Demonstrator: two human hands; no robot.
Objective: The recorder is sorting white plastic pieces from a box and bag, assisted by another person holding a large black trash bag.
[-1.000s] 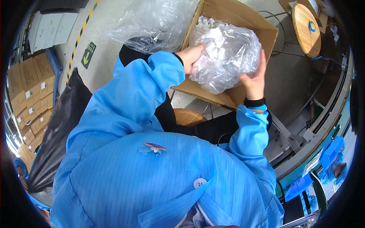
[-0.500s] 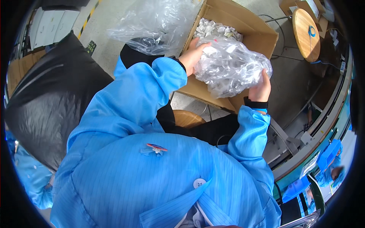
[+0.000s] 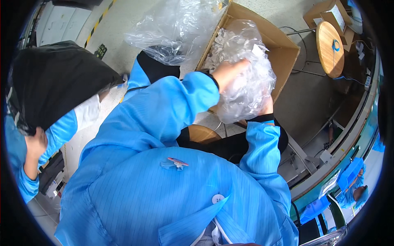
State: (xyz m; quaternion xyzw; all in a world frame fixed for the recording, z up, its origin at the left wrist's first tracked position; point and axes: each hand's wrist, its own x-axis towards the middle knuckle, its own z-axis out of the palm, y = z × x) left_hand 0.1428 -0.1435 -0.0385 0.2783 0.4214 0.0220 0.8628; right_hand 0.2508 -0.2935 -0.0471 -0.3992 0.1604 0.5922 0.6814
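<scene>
A clear plastic bag [image 3: 248, 92], crumpled and with white pieces showing through it, is held over an open cardboard box [image 3: 283, 59]. My left hand [image 3: 230, 74] presses its upper left side, fingers curled on the film and slightly blurred. At the lower right my right hand [image 3: 268, 106] grips the bag from beneath, its fingers mostly hidden behind the plastic. Small white crumpled pieces [image 3: 216, 47] lie in the box, partly covered by the bag.
Another clear plastic bag [image 3: 172, 30] lies left of the box. At the far left, a co-worker's hand [image 3: 36, 143] grasps a large black bag [image 3: 61, 82]. A round wooden stool [image 3: 326, 49] stands to the right, and a workbench edge [image 3: 316, 176] curves along the right side.
The plastic bag has swung left and more upright, its upper part now over the box. Both hands moved with it. On the left, the co-worker's black bag has been lifted.
</scene>
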